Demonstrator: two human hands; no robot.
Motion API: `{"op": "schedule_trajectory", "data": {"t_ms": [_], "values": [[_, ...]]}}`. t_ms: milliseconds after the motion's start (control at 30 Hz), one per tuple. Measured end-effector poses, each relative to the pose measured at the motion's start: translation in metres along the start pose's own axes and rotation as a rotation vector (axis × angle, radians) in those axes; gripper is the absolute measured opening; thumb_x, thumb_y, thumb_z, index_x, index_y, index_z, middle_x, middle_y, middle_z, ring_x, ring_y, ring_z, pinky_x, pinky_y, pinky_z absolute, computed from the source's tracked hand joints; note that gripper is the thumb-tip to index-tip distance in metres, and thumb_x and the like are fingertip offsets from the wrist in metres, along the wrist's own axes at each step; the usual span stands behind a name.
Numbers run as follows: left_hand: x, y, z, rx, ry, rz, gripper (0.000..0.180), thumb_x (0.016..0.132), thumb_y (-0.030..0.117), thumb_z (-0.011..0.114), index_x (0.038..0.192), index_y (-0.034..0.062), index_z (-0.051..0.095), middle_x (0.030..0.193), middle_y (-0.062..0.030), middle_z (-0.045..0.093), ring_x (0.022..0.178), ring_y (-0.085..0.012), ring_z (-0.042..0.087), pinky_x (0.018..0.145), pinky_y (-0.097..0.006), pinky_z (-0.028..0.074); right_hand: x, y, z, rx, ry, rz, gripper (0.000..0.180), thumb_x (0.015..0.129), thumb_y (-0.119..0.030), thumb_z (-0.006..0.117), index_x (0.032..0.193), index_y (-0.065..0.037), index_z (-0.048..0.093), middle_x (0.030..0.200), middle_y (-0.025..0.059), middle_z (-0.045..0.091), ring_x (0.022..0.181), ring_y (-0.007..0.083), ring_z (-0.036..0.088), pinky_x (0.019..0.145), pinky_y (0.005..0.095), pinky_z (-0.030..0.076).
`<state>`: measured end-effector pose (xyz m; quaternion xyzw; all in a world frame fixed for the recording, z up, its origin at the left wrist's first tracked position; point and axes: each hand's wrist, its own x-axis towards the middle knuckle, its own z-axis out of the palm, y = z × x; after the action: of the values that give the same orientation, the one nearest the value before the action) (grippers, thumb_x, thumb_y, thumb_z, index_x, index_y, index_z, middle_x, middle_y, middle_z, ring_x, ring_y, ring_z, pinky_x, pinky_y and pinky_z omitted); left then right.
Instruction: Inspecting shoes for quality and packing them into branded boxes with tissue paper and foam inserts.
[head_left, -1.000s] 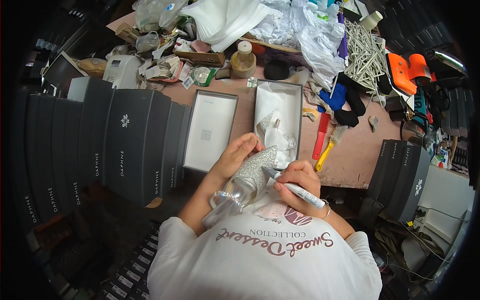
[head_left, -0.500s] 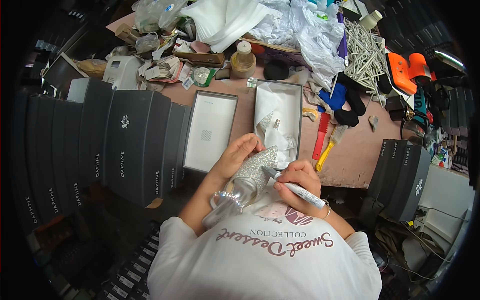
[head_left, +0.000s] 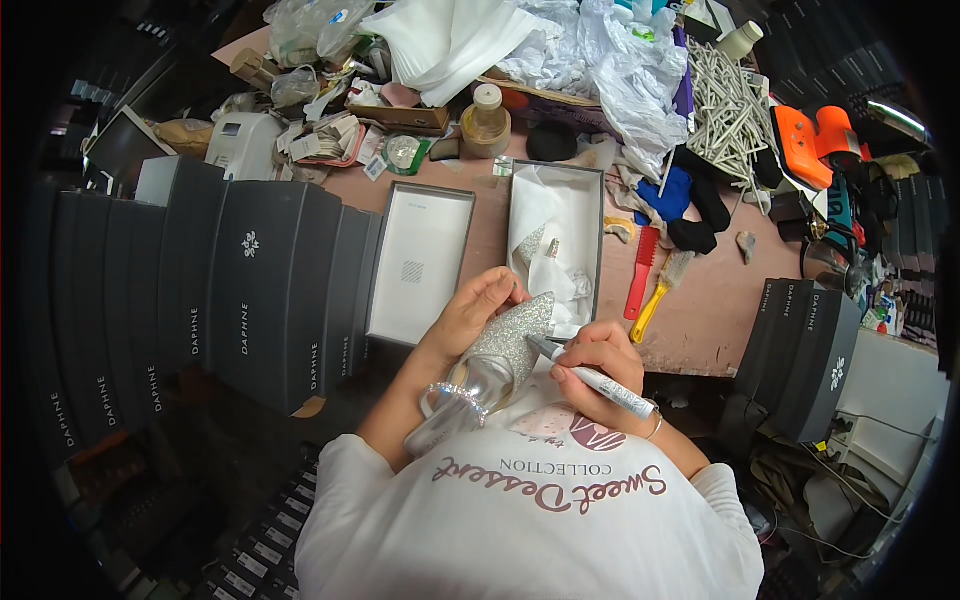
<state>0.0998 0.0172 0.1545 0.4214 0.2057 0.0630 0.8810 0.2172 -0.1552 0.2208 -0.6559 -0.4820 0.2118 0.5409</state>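
A silver glitter shoe [head_left: 507,342] with a pointed toe and a sparkling strap is held in front of my chest, its toe pointing away and to the right. My left hand [head_left: 482,308] is closed around its far left side. In my right hand [head_left: 603,370] is a white marker pen [head_left: 613,389], whose grey tip end meets the right edge of the shoe near the toe. Just beyond my hands stands an open shoe box [head_left: 601,235] with white tissue and another glitter shoe [head_left: 531,243] partly wrapped in it. The box lid [head_left: 425,250] lies to its left, inside facing up.
Dark shoe boxes [head_left: 268,270] stand in a row at the left, more [head_left: 805,345] at the right. A red brush [head_left: 642,272] and a yellow-handled brush [head_left: 660,296] lie right of the open box. Farther back are a jar [head_left: 486,125], plastic bags [head_left: 625,75] and white sticks [head_left: 728,110].
Hardly anything differs. The marker pen and my right hand have shifted very slightly; the shoe and my left hand keep their place.
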Motion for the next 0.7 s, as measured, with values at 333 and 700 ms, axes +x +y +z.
{"op": "schedule_trajectory", "data": {"t_ms": [333, 700], "values": [[0.0, 0.001, 0.002, -0.017, 0.004, -0.015, 0.035, 0.1, 0.037, 0.045, 0.089, 0.004, 0.051, 0.089, -0.0051, 0.056, 0.081, -0.0086, 0.053, 0.075, -0.022, 0.046, 0.005, -0.005, -0.004, 0.04, 0.043, 0.042, 0.017, 0.071, -0.006, 0.077, 0.081, -0.003, 0.064, 0.079, 0.0079, 0.057, 0.068, 0.0176, 0.056, 0.061, 0.0276, 0.045], [0.001, 0.001, -0.001, -0.05, -0.025, -0.045, 0.031, 0.1, 0.033, 0.045, 0.091, 0.004, 0.052, 0.093, -0.0044, 0.057, 0.084, -0.0072, 0.053, 0.077, -0.021, 0.045, 0.015, -0.001, -0.001, 0.0, 0.064, -0.098, 0.016, 0.07, -0.003, 0.077, 0.078, -0.003, 0.064, 0.073, 0.007, 0.058, 0.063, 0.0182, 0.056, 0.057, 0.0278, 0.044]]}}
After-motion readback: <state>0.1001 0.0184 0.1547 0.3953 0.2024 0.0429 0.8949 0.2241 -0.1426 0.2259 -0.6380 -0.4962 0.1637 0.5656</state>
